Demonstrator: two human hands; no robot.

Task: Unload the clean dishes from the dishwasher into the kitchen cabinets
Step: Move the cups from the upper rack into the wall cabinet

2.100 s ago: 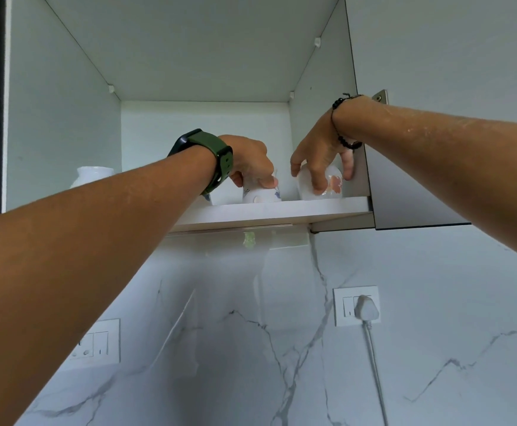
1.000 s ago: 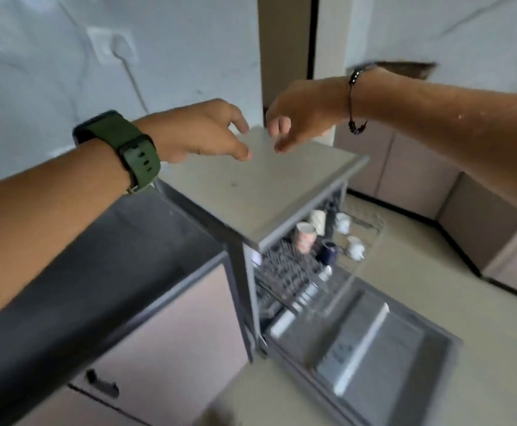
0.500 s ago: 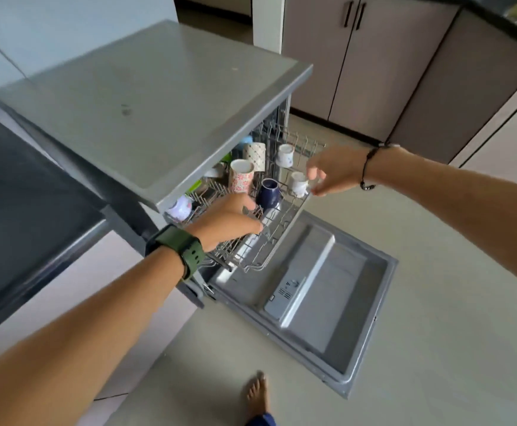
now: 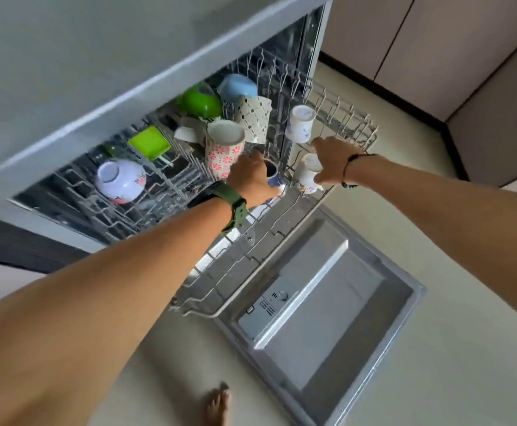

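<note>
The dishwasher's upper rack is pulled out over the open door. My left hand grips a dark blue cup near the rack's middle. My right hand grips a small white cup with a blue pattern just to its right. Around them stand a tall cup with red flowers, a beige patterned cup and another white cup. Further back lie a green bowl, a light blue bowl, a green square dish and a white bowl.
The grey dishwasher top overhangs the rack at the upper left. Beige lower cabinets line the far right. A bare foot stands on the pale floor beside the door.
My hands left the two cups on the wall cabinet shelf, my view swung down to the dishwasher, and both hands reached into the upper rack and closed on two cups.
</note>
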